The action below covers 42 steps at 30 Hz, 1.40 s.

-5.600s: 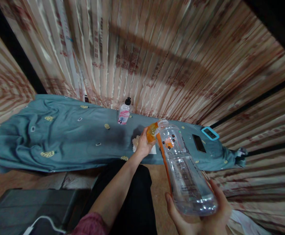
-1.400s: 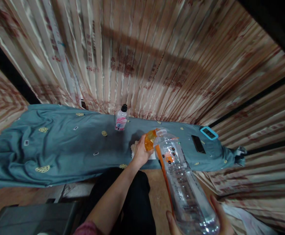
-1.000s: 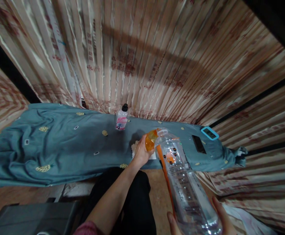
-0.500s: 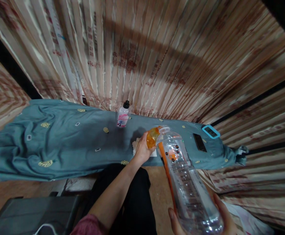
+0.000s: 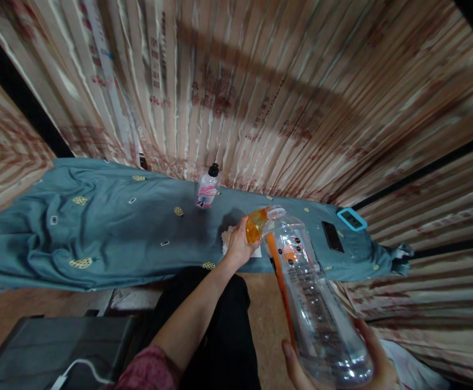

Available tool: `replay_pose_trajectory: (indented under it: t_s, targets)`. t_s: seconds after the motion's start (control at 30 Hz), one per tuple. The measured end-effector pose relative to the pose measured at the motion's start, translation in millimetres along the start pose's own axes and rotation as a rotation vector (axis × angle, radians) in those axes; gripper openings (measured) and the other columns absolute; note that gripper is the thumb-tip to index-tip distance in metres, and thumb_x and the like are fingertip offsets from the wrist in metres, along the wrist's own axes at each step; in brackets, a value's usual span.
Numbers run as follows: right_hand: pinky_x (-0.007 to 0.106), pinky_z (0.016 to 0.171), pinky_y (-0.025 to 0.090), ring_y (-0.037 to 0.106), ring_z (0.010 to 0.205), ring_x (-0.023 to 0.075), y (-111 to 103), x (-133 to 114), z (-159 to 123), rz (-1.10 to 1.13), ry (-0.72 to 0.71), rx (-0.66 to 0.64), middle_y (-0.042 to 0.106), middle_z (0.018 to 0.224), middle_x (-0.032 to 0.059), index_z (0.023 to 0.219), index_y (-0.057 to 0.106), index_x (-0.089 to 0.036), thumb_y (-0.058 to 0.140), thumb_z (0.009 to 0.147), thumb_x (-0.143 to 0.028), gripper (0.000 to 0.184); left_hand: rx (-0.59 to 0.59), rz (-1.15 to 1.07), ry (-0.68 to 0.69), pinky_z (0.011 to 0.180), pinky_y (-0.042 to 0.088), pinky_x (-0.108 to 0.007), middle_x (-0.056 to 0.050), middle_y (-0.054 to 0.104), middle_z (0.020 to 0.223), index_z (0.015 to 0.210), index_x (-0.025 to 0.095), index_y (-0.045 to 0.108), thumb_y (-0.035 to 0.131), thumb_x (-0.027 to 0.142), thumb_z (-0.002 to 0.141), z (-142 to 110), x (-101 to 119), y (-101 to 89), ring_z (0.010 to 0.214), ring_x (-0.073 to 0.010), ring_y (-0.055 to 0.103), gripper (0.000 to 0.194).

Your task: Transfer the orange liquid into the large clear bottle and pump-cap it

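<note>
Left hand point(image 5: 240, 244): fingers closed around the amber container point(image 5: 254, 225), at the mouth end of the bottle point(image 5: 317, 303). Right hand point(image 5: 382, 368): thumb and fingers clamped on opposite sides of the bottle's base.

Curtain point(image 5: 240, 108): pleated, beige with reddish print; hangs beyond the bottle and to its right.

Cloth point(image 5: 138, 227): blue-green, pineapple print; spread lengthwise beyond the bottle, reaching well to its left and right.

Legs point(image 5: 224, 325): in black, left of the bottle.

Case point(image 5: 65, 352): dark grey, well to the left of the bottle, low in view.

Bottle: one, large, clear, orange on its label; held tilted, mouth away from the wearer, base near. Contents, cannot tell.

Small bottle point(image 5: 207, 189): black top, pink-marked label; upright on the cloth, beyond the bottle and to its left.

Amber container: see-through; against or just beside the bottle's mouth, contact unclear.

Device point(image 5: 352, 219): blue rim, dark display; on the cloth, right of the bottle's mouth.

Phone point(image 5: 332, 236): black; flat, between the device and the bottle.

Paper point(image 5: 256, 253): white, partly hidden, left of the bottle's neck.

Crumpled piece point(image 5: 228, 238): pale, farther left of the bottle, partly behind the left hand.

Cable point(image 5: 84, 363): white, on the case, left of the bottle.
</note>
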State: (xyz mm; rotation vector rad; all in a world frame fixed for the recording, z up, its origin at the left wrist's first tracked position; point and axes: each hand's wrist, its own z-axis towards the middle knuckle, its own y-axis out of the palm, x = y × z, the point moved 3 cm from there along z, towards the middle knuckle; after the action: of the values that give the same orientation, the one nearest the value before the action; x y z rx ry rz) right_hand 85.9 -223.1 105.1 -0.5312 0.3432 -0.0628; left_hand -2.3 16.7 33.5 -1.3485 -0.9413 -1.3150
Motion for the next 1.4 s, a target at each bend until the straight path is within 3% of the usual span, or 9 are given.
replay_pose_trajectory:
  t_s: [0.2, 0.43, 0.63, 1.1, 1.27, 1.4]
  targets:
    - [0.039, 0.065, 0.058, 0.064, 0.089, 0.0275, -1.2, -16.1, 7.9, -0.004, 0.017, -0.005, 0.06, 0.113, 0.0164, 0.14, 0.044, -0.007, 0.087, 0.054, -0.049, 0.105, -0.04, 0.015, 0.08, 0.092, 0.05, -0.035, -0.002, 0.07, 0.101, 0.12, 0.023, 0.053, 0.071, 0.01, 0.061, 0.7, -1.2, 1.4, 0.099, -0.0224, 0.065, 0.063]
    - [0.041, 0.063, 0.058, 0.064, 0.09, 0.0299, 0.9, -6.1, 2.6, -0.019, -0.096, -0.011, 0.058, 0.119, 0.0179, 0.143, 0.039, -0.009, 0.085, 0.053, -0.057, 0.112, -0.031, 0.102, 0.058, 0.094, 0.05, -0.037, -0.001, 0.07, 0.102, 0.121, 0.022, 0.052, 0.07, 0.011, 0.065, 0.4, -0.9, 1.7, 0.101, -0.0221, 0.065, 0.061]
    - [0.049, 0.075, 0.058, 0.063, 0.101, 0.0353, -0.1, -19.1, 2.6, -0.059, 0.074, -0.045, 0.056, 0.123, 0.0197, 0.144, 0.038, -0.008, 0.083, 0.059, -0.055, 0.107, -0.024, 0.142, 0.055, 0.092, 0.051, -0.037, -0.001, 0.071, 0.101, 0.122, 0.025, 0.052, 0.072, 0.011, 0.064, 0.3, 0.2, 1.4, 0.1, -0.0231, 0.066, 0.063]
    - [0.053, 0.08, 0.057, 0.064, 0.104, 0.0371, -1.3, -29.3, 4.8, -0.091, 0.158, -0.071, 0.056, 0.124, 0.0231, 0.144, 0.037, -0.005, 0.076, 0.063, -0.065, 0.108, -0.041, 0.154, 0.054, 0.09, 0.051, -0.036, -0.003, 0.072, 0.102, 0.121, 0.022, 0.052, 0.071, 0.013, 0.065, 0.1, 2.3, 0.8, 0.098, -0.0233, 0.067, 0.06]
    - [0.048, 0.079, 0.058, 0.066, 0.1, 0.0358, -2.2, -34.1, 6.0, -0.149, 0.229, -0.074, 0.058, 0.122, 0.027, 0.14, 0.041, 0.0, 0.071, 0.065, -0.07, 0.107, -0.037, 0.189, 0.04, 0.093, 0.05, -0.037, -0.004, 0.071, 0.107, 0.124, 0.023, 0.05, 0.07, 0.015, 0.067, 0.8, 2.7, 0.6, 0.103, -0.0244, 0.066, 0.061]
    - [0.05, 0.082, 0.057, 0.064, 0.104, 0.038, -2.2, -33.3, 5.6, -0.12, 0.208, -0.075, 0.057, 0.123, 0.0269, 0.14, 0.04, 0.0, 0.074, 0.063, -0.068, 0.108, -0.037, 0.191, 0.05, 0.094, 0.049, -0.036, -0.004, 0.071, 0.109, 0.126, 0.022, 0.048, 0.071, 0.015, 0.068, 1.2, 1.5, 1.8, 0.104, -0.0241, 0.065, 0.063]
